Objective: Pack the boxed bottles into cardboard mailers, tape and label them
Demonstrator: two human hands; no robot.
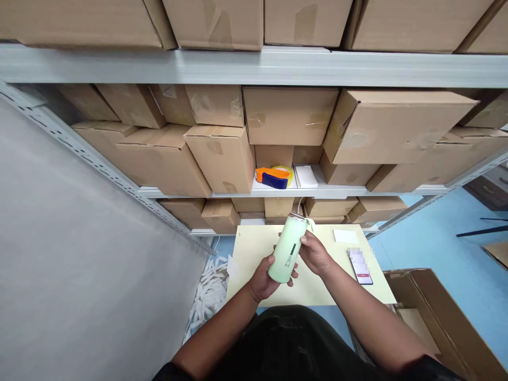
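Note:
A pale green tumbler (286,254) with a white straw and a strap at its lid is held tilted over the cream tabletop (317,291). My left hand (266,278) wraps round its lower part, with fingertips showing on the far side. Higher up, my right hand (313,253) grips the tumbler's right side, thumb on its front. Dark lettering runs along the tumbler's body. To the right on the tabletop lie a phone (360,266) with a lit screen and a small white card (345,236).
Metal shelving (254,66) with several cardboard boxes (289,116) rises ahead. An orange and blue tape dispenser (273,177) and a white stack of cards (306,177) sit on its middle shelf. White packing strips (208,286) pile at left; an open carton (436,307) stands at right.

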